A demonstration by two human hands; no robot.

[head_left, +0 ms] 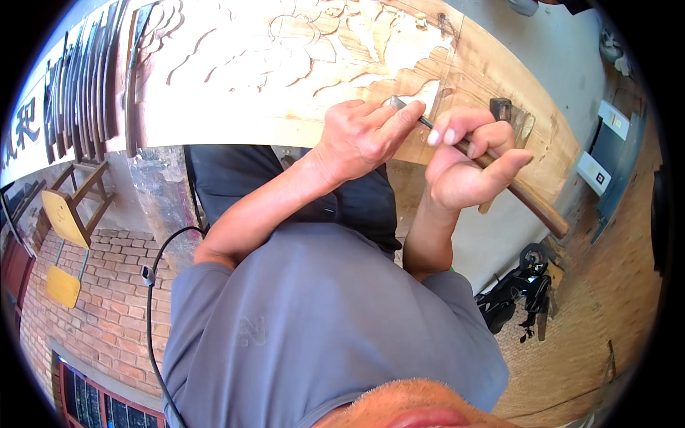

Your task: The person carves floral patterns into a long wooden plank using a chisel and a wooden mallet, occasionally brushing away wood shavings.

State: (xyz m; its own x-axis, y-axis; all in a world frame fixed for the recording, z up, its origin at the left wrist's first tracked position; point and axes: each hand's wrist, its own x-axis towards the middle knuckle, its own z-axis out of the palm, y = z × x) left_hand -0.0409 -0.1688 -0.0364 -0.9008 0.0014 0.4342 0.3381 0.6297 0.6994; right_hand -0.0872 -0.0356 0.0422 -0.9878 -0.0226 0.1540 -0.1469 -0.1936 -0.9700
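Note:
A wood-carving chisel (539, 203) lies slantwise across my two hands, its wooden handle towards the lower right and its thin dark shank towards the upper left. My right hand (467, 167) curls round the handle near the shank, palm turned up. Close to the blade, the fingers of my left hand (367, 135) press on the chisel. Its flat metal end shows just past them, over the pale wooden board (292, 128). Relief shapes with curved, cloud-like outlines (285, 46) are cut into the board's surface. Whether the edge touches the wood, I cannot tell.
Several long carving tools (82, 93) lie side by side on the board's left end. A hammer (501, 109) rests beyond my right hand. Below at left, a yellow chair (64, 217) stands on brick paving. A black cable (150, 314) hangs by my left side.

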